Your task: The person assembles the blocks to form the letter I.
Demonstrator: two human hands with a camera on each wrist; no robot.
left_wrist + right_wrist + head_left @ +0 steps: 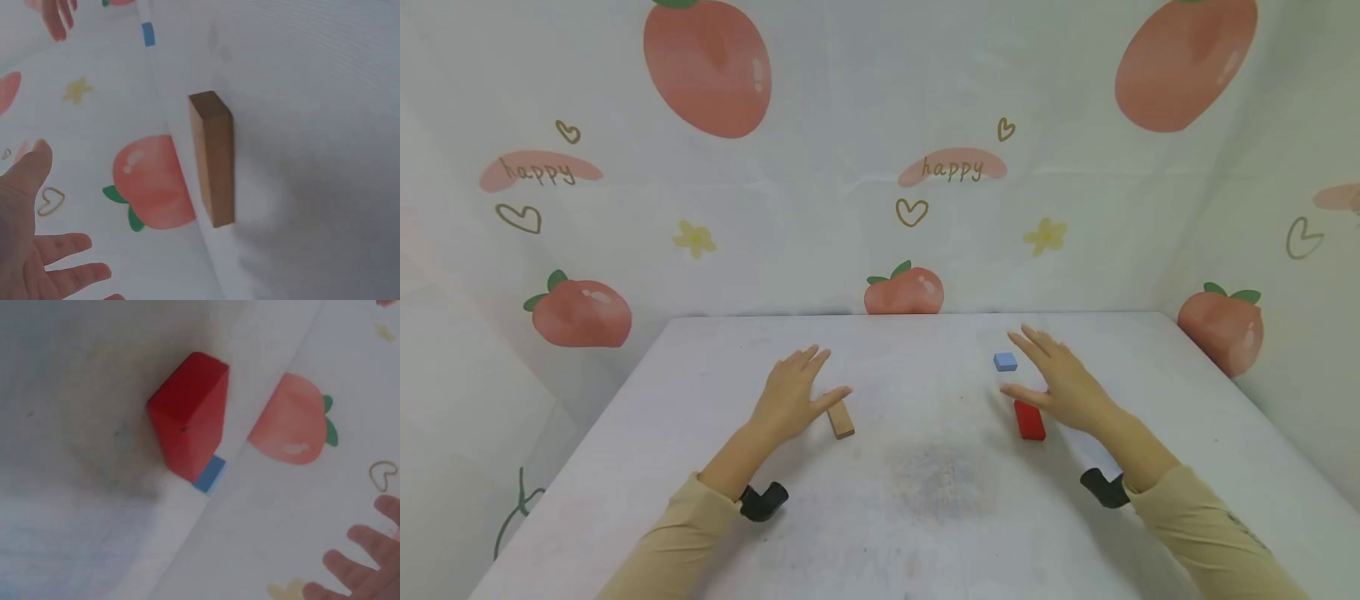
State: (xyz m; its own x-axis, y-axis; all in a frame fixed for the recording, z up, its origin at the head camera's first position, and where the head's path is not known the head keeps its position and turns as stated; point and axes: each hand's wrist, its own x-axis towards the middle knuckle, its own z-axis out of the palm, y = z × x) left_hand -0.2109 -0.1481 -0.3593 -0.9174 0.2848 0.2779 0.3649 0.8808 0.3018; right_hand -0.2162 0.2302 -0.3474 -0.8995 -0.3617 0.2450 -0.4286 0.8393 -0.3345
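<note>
Above the left part of the table my left hand (789, 398) hovers with its fingers spread, holding nothing. Just below its thumb lies a plain wooden block (841, 420), which the left wrist view shows whole as a long bar (214, 162). My right hand (1067, 387) is likewise raised and empty, fingers extended. A red block (1030, 422) lies on the table under its thumb, partly covered in the head view; its full shape shows in the right wrist view (190, 419). Farther back, near the right fingertips, sits a small blue block (1005, 362).
The white table (910, 533) has a greyish smudge at its middle. Behind it hangs a white cloth (820, 208) printed with peaches, hearts and flowers. A black wrist mount (763, 502) sticks out by the left cuff, another black mount (1105, 487) by the right one.
</note>
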